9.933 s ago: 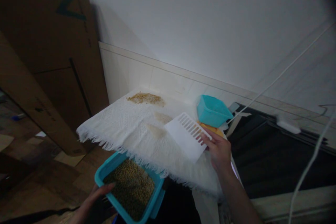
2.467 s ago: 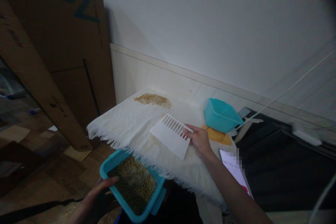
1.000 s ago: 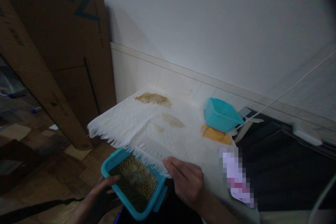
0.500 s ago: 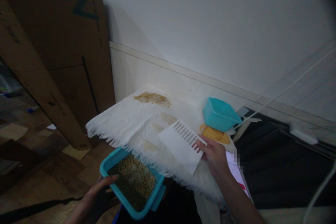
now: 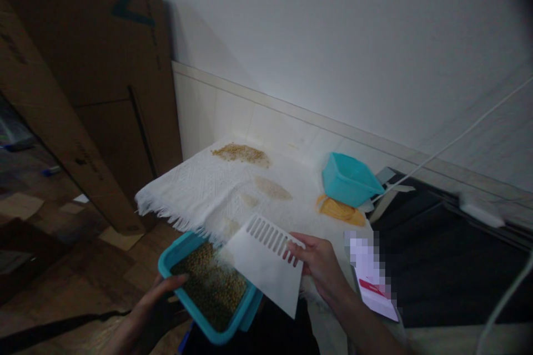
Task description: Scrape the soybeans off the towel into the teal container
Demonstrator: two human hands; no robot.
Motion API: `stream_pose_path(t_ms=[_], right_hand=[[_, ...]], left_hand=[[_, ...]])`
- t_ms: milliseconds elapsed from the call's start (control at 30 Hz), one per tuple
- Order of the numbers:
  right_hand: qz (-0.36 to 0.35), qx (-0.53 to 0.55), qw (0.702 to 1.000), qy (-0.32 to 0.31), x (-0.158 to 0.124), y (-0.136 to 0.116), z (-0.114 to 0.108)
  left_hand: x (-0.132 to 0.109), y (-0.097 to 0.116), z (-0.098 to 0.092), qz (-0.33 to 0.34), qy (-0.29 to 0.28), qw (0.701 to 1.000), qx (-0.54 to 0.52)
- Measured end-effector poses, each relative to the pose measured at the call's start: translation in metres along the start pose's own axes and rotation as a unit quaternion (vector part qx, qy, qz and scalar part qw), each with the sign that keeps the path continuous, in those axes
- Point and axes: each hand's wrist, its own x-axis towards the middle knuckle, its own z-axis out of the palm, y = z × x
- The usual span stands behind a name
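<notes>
My right hand (image 5: 320, 266) grips a white plastic scraper (image 5: 263, 262) with a row of slots, held at the near edge of a white fringed cloth (image 5: 208, 194). The scraper's lower edge reaches over a teal rectangular container (image 5: 171, 259) filled with small tan beans. My left hand (image 5: 152, 310) holds that container from below, just under the cloth's edge. Small piles of beans and pale grain (image 5: 272, 188) lie on the cloth, and a larger heap (image 5: 241, 152) sits at its far side.
A second teal tub (image 5: 348, 179) stands tilted at the cloth's right, over a yellow heap (image 5: 339, 209). A phone (image 5: 370, 280) lies right of my hand. Large cardboard boxes (image 5: 83, 66) lean at the left. White cables (image 5: 458, 138) cross the right side.
My right hand has drawn the scraper toward me, from the middle of the cloth to its near edge over the container. The container stays under the edge.
</notes>
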Motion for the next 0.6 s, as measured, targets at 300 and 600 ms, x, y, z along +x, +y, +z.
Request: stream_pose_path(t_ms=[300,600], right_hand=[[-0.086,0.03,0.993,0.071,0.04,-0.018,0.008],[-0.062,0.02,0.998,0.002,0.049,-0.013,0.032]], left_hand=[[0.003,0.0,-0.003,0.002,0.013,1.0,-0.011],[0.005,0.003,-0.011,0.009,0.008,1.0,-0.011]])
